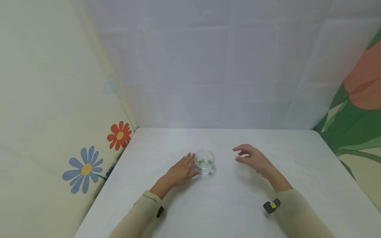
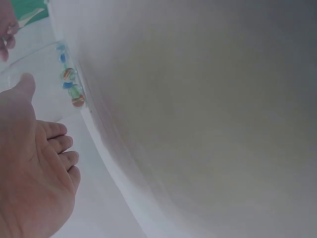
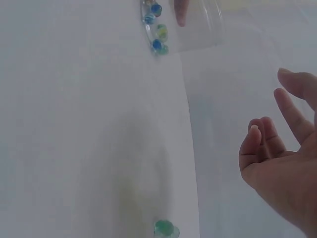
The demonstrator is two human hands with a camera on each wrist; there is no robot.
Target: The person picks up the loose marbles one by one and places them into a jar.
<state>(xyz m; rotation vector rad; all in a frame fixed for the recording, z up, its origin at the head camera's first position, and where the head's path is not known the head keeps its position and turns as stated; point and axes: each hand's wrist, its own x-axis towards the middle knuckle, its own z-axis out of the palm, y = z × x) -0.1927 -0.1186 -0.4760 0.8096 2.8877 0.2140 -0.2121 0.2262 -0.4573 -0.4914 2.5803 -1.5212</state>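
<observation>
A clear round container (image 1: 204, 158) stands upright on the white table, with several colored glass marbles (image 2: 69, 75) lying at its bottom. Close against its left side is my left hand (image 1: 182, 170), fingers extended and thumb toward the container's front; whether it touches the wall I cannot tell. My right hand (image 1: 251, 159) hovers to the right of the container, loosely bent, with thumb and forefinger apart and nothing between them. In the right wrist view, a green marble (image 3: 164, 228) shows at the bottom edge, away from the container.
The white table (image 1: 220, 205) meets a pale cloth backdrop (image 1: 190, 66) at its far edge. Flower-printed cloth (image 1: 86, 168) hangs on the left, and a leaf-printed cloth (image 1: 357, 132) on the right. A small dark device (image 1: 272, 205) sits at the right cuff.
</observation>
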